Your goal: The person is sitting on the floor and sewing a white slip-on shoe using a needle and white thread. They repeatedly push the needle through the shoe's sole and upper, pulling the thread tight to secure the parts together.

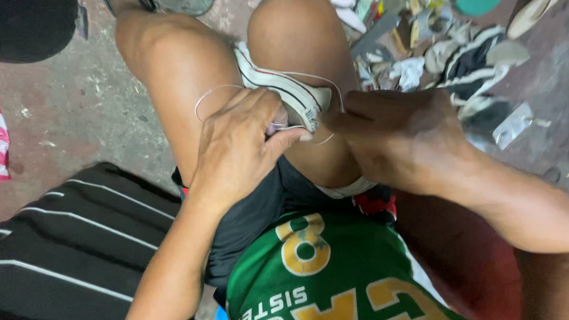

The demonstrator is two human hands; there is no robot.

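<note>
Between the person's bare knees, the left hand (237,145) has its fingers (261,104) curled shut around the edge of a white sneaker (287,90), the thumb pressed against the rubber toe end where the red-striped sole meets the canvas. The right hand (397,136) is closed too, its fingertips pinched at the same edge, seemingly on a thin white thread (214,90) that loops out to the left over the thigh and arcs across the shoe; whether a needle sits in that pinch cannot be told. The sneaker lies wedged between the thighs, toe toward the person. Outward lie black shorts, a green jersey (330,277) with yellow print, a black striped cushion (69,246) at the left, and on the concrete floor (76,106) a heap of shoe parts and scraps (443,52) beyond the right knee. The loose loop looks likely to snag or knot if drawn quickly, and with the shoe braced only by the legs, a hard pull could shift it or slip the fingertips.
</note>
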